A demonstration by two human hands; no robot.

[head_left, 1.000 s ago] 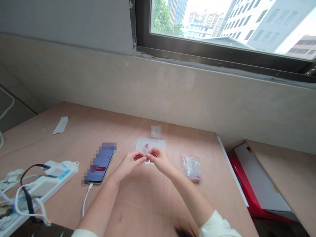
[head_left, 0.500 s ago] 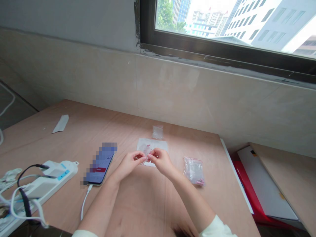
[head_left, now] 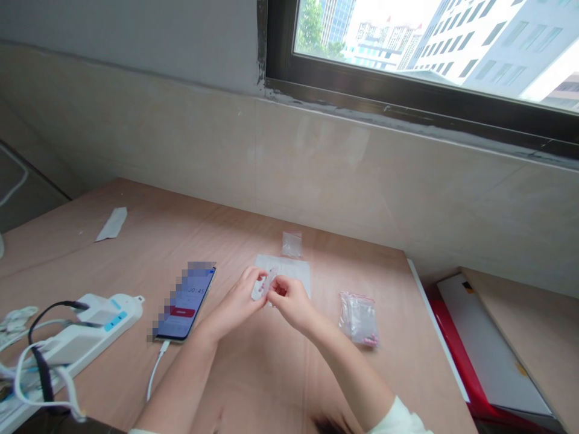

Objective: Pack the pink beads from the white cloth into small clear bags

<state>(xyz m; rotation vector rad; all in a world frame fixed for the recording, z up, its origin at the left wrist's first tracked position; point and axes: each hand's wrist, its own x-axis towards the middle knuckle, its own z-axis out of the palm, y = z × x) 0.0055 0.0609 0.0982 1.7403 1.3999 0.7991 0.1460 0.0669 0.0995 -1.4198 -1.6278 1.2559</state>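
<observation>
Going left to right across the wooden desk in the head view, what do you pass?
White power strip → smartphone → left hand → right hand → clear plastic bag with pink contents

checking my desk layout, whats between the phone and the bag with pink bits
Head view: a white sheet, with the left hand and right hand over it

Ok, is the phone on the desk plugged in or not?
Plugged in: the phone has a white cable running from its bottom end.
</observation>
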